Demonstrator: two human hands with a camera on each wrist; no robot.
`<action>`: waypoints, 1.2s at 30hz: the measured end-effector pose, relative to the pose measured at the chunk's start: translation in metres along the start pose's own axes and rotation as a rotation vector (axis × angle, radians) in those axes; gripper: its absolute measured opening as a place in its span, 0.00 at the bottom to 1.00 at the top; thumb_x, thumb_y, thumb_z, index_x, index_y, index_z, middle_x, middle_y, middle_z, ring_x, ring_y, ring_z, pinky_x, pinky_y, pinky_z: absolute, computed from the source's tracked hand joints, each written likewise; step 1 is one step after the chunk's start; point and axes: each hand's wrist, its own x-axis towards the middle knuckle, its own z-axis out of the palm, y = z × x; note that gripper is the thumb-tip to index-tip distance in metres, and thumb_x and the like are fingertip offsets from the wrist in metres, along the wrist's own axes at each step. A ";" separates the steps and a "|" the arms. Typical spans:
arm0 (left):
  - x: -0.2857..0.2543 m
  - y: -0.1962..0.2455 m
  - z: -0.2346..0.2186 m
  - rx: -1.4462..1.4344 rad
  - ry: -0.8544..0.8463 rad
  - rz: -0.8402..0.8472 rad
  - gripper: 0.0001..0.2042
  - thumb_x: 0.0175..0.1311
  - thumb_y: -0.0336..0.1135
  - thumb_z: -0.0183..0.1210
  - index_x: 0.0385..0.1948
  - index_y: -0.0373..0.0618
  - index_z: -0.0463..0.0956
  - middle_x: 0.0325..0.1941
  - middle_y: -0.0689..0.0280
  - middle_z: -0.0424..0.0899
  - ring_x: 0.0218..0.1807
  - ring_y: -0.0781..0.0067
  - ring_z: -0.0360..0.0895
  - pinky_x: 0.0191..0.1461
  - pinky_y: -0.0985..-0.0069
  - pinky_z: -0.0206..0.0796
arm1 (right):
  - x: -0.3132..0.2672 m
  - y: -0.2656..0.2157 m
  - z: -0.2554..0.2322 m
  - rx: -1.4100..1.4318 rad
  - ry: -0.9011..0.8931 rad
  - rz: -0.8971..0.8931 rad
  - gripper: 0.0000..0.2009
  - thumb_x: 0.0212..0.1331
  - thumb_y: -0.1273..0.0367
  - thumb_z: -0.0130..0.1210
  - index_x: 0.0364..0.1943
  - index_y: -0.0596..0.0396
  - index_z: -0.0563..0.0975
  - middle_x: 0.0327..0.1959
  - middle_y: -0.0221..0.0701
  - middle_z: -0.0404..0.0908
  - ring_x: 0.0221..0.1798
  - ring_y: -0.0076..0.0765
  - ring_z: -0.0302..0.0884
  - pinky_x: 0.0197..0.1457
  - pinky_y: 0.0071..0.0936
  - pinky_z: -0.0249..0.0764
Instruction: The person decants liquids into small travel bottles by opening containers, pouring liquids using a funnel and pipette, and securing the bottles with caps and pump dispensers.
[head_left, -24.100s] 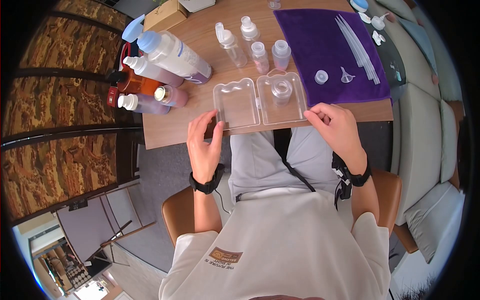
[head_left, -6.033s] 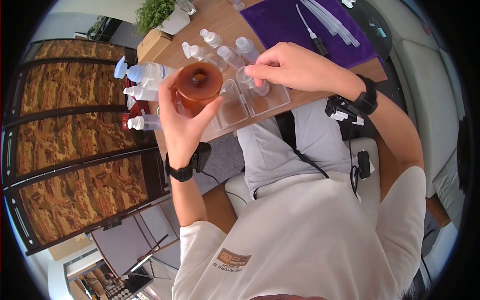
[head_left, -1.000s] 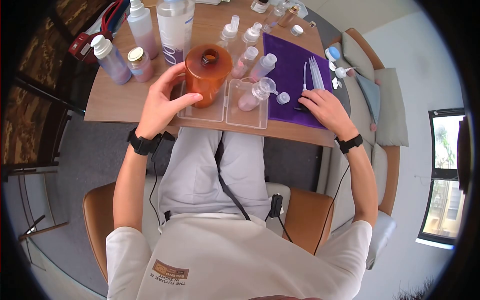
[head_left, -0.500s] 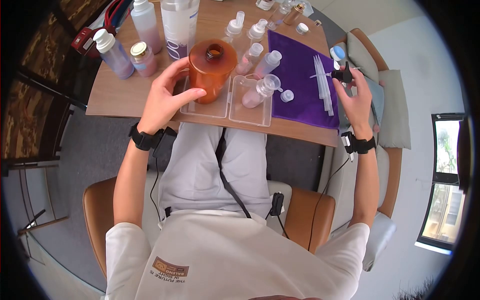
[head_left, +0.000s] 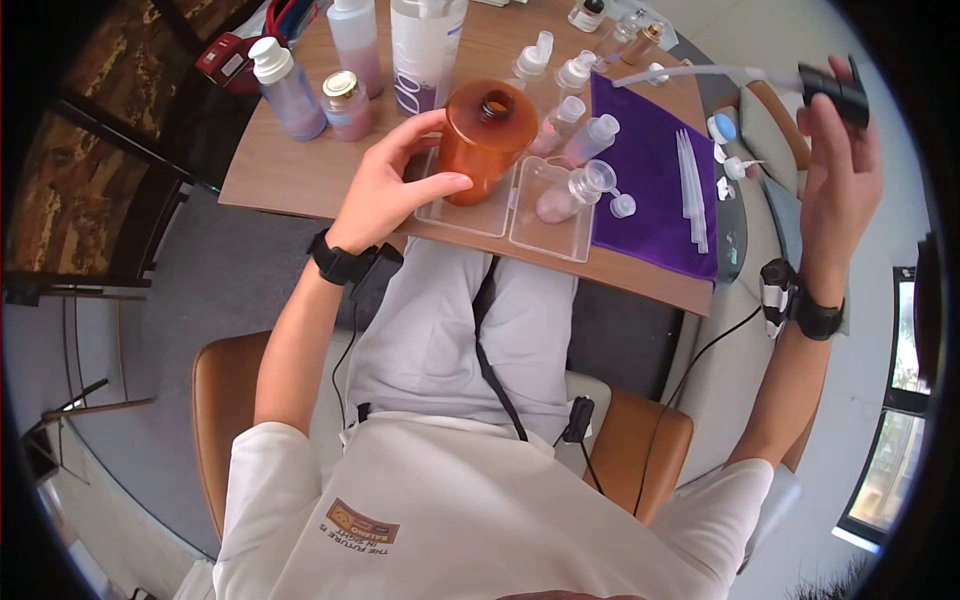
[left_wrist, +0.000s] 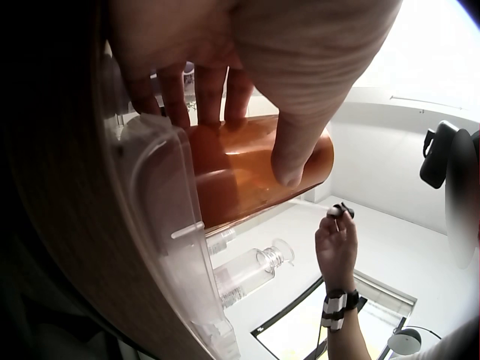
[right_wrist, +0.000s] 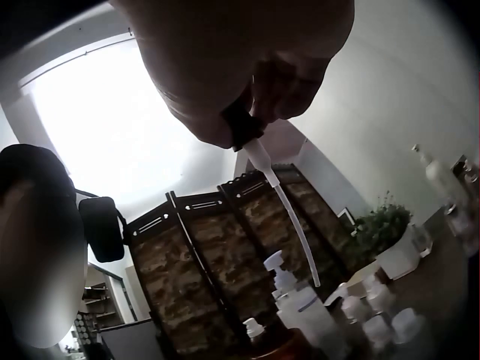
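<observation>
I'm seemingly readying the pump [head_left: 846, 99].
My left fingers [head_left: 415, 128] are gripping the amber bottle [head_left: 488, 145] between them; my right fingers [head_left: 833, 138] are pinching the pump, its tube [head_left: 700, 71] likely needing aiming into the neck [head_left: 497, 106].

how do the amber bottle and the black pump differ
The amber bottle has a wide, see-through body, while the black pump has a small opaque head and a long thin tube. The amber bottle's open mouth faces up; the black pump's tube stretches out sideways. The left hand grips the amber bottle, the right hand the black pump. Both are held.
</observation>
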 end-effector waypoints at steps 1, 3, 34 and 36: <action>0.000 0.000 0.000 0.000 -0.001 0.000 0.35 0.59 0.32 0.77 0.70 0.38 0.72 0.67 0.61 0.80 0.69 0.66 0.75 0.75 0.66 0.66 | 0.007 -0.003 0.007 0.043 -0.003 -0.017 0.24 0.72 0.70 0.64 0.69 0.60 0.75 0.63 0.33 0.83 0.55 0.20 0.79 0.60 0.21 0.73; 0.000 -0.002 0.000 0.004 -0.002 0.001 0.35 0.59 0.33 0.77 0.70 0.38 0.72 0.67 0.61 0.80 0.69 0.66 0.75 0.75 0.66 0.66 | 0.014 -0.020 0.026 0.111 -0.094 -0.096 0.26 0.68 0.70 0.65 0.69 0.61 0.74 0.58 0.32 0.83 0.52 0.20 0.80 0.56 0.20 0.74; -0.001 -0.003 0.001 0.029 0.023 0.039 0.35 0.60 0.37 0.77 0.70 0.40 0.74 0.66 0.62 0.82 0.68 0.68 0.75 0.76 0.66 0.64 | -0.018 -0.023 0.161 0.006 -0.655 0.152 0.32 0.60 0.69 0.71 0.71 0.48 0.74 0.48 0.26 0.88 0.30 0.13 0.71 0.29 0.16 0.72; -0.001 -0.002 0.001 0.032 0.024 0.037 0.35 0.60 0.37 0.77 0.70 0.40 0.74 0.66 0.62 0.82 0.68 0.69 0.75 0.76 0.66 0.64 | -0.018 -0.023 0.163 -0.031 -0.666 0.163 0.33 0.59 0.68 0.72 0.71 0.47 0.74 0.48 0.26 0.87 0.30 0.13 0.71 0.29 0.17 0.72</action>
